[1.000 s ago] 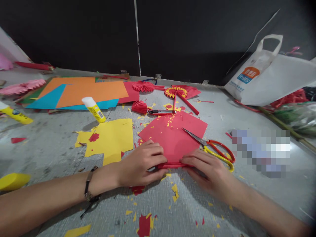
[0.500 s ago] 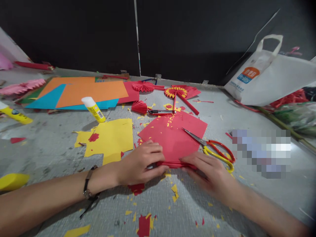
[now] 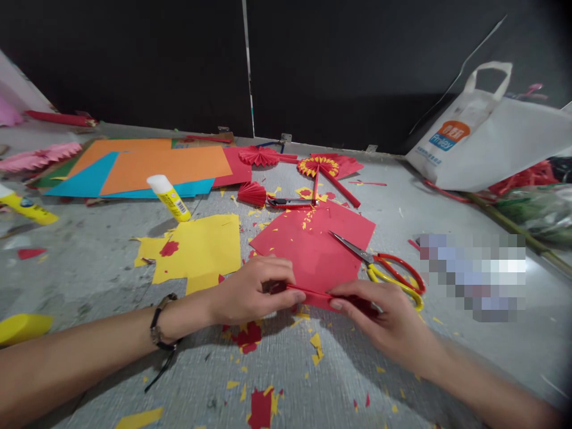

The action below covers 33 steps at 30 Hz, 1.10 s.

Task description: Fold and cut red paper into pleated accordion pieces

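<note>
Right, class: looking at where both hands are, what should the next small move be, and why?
Probably press along the middle of the folded red paper: the left hand and right hand pinch it on either side, leaving the stretch between them unpressed.

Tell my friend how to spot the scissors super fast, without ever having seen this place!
Find the big white bag on the right, then go left and nearer to the red paper in the middle. The scissors lie across its right edge, just beyond the right hand. Unlike the paper around them, they have pointed metal blades and two loop handles, one red, one yellow.
</note>
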Motion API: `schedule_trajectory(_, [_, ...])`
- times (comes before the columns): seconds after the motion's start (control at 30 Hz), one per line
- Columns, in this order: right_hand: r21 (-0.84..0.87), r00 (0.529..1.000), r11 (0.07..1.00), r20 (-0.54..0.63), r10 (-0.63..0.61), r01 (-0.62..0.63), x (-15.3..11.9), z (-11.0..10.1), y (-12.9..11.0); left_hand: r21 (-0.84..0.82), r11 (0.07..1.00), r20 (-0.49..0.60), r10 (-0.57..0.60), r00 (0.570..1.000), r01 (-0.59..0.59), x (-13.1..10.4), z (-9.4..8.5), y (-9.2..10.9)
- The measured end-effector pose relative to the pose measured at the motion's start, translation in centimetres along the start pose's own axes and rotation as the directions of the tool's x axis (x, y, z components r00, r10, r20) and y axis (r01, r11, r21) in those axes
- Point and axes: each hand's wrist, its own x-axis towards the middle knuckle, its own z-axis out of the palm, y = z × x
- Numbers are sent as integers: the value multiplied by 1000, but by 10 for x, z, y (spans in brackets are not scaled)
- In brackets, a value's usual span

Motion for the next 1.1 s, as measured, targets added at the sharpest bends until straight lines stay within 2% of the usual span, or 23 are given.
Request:
schedule_trajectory(0.13, [84, 992, 989, 1, 123, -123, 0, 5, 2, -75, 996, -19, -43, 999, 41, 1, -1, 0])
schedule_trajectory(0.4, [150, 983, 973, 74, 166, -175, 3, 3, 1, -110, 991, -14, -83, 996, 81, 2, -1, 1])
schedule_trajectory(0.6, [181, 978, 961, 49, 203, -208, 2, 4, 2, -146, 982, -53, -131, 990, 122, -2, -1, 3])
schedule_trajectory(0.77, [119, 984, 978, -9, 175, -173, 2, 4, 3, -138, 989, -105, -71, 992, 56, -2, -1, 2])
schedule_trajectory(0.9, [52, 990, 989, -25, 138, -137, 1, 4, 1, -155, 986, -115, -76, 991, 58, -1, -1, 0])
schedule_trajectory(1.0, [32, 992, 993, -43, 115, -114, -1, 4, 1, -168, 982, -112, -101, 988, 82, -2, -1, -1])
schedule_trajectory(1.1, [25, 994, 995, -48, 99, -98, -1, 4, 1, -199, 967, -81, -176, 981, 157, -1, -1, -1])
